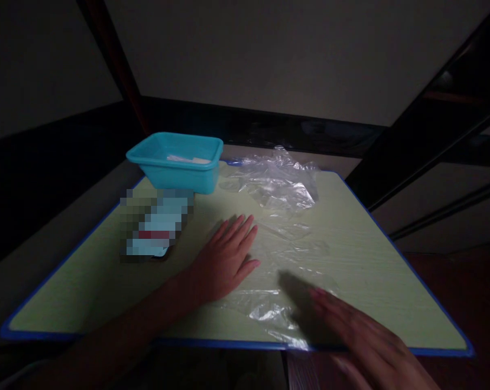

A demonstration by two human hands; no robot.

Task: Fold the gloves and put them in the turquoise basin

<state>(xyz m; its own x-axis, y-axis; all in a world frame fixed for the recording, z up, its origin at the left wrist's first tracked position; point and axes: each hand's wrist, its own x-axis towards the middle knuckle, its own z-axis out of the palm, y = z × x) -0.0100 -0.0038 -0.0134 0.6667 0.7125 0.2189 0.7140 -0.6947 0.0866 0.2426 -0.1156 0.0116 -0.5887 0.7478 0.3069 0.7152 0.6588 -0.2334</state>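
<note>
A clear plastic bag (293,254) lies spread flat on the table, its near end reaching the front edge. My left hand (228,260) rests on the left part of the bag, palm down with the fingers spread. To the right and nearer to me, my right hand (358,330) hovers above the table, fingers stretched out and holding nothing, its shadow falling on the bag. Behind the flat bag sits a crumpled heap of clear plastic (281,179).
A turquoise basin (180,170) with some pale items inside stands at the back left. In front of it lies a blurred-out phone-like object (159,225). The pale table (391,303) has a blue rim, with a wall behind.
</note>
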